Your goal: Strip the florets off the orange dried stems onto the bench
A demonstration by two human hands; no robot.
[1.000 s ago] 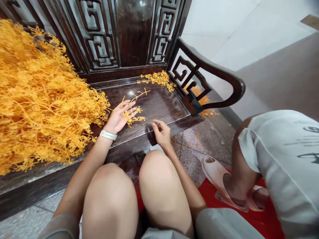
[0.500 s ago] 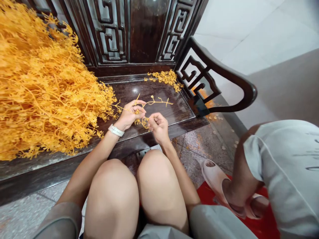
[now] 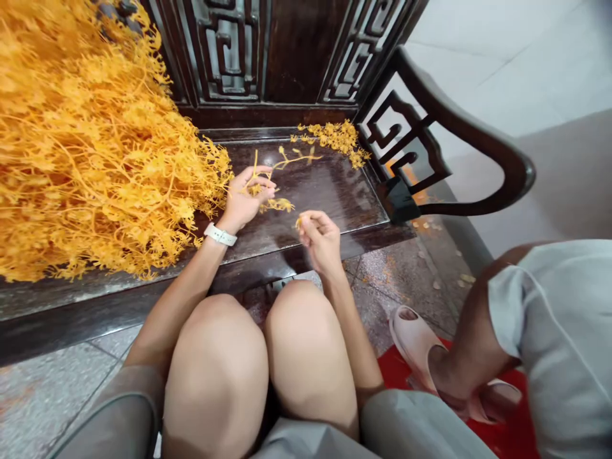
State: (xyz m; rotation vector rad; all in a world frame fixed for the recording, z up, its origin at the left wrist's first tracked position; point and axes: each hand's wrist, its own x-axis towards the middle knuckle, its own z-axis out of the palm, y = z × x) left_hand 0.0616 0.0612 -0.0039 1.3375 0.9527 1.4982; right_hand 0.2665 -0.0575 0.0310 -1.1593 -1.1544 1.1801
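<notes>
My left hand (image 3: 246,197), with a white wristband (image 3: 220,234), is closed around a yellow-orange plastic-looking flower stem (image 3: 291,160). The stem's bare, branching end sticks out to the right, and a few blossoms hang below my fingers. To the right and nearer me, my right hand (image 3: 321,237) pinches a small yellow blossom (image 3: 299,222) between thumb and fingertips, apart from the stem. A large heap of the same yellow sprays (image 3: 109,166) lies to the left of my left hand. Loose blossoms (image 3: 337,137) form a small pile at the back right of the seat.
Everything rests on a dark wooden bench (image 3: 268,252) with a carved back (image 3: 227,51) and a curved armrest (image 3: 459,134) at right. Another person's leg (image 3: 471,331) and pink slipper (image 3: 414,341) are close on my right, over a red mat (image 3: 516,421).
My right hand has come away from the stem, down and to the right, with a blossom in its fingers. The head view has shifted slightly; my left hand keeps hold of the stem.
</notes>
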